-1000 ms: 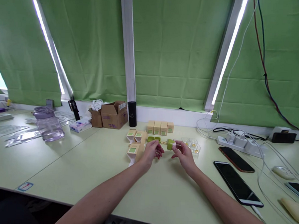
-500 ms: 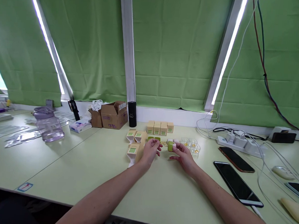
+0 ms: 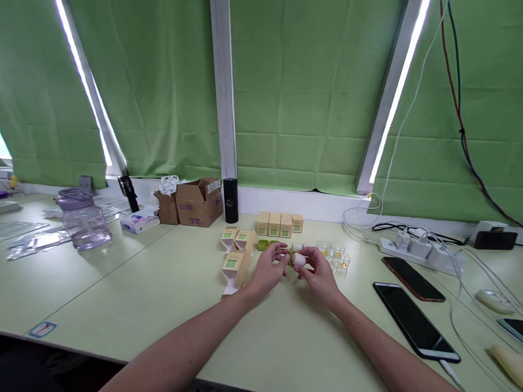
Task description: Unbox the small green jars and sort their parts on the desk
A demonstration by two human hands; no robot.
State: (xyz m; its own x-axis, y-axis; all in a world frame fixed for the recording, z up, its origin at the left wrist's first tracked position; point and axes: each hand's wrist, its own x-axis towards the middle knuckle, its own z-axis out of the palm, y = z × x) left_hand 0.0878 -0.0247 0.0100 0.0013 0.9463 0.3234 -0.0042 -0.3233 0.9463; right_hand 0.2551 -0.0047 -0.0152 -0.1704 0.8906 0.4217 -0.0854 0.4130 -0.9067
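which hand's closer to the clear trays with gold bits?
Right. The right hand is just left of the clear trays; the left hand is farther left, past the small white piece both hold.

Both forearms show bare as far as the frame's edge, long and slender; left hand [image 3: 268,270] and right hand [image 3: 317,273] are bare as well

Green blinds [image 3: 311,87] above pale desk [image 3: 120,288]

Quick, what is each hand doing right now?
Left hand: fingers closed on the small white-and-green container.
Right hand: fingers closed on the same container.
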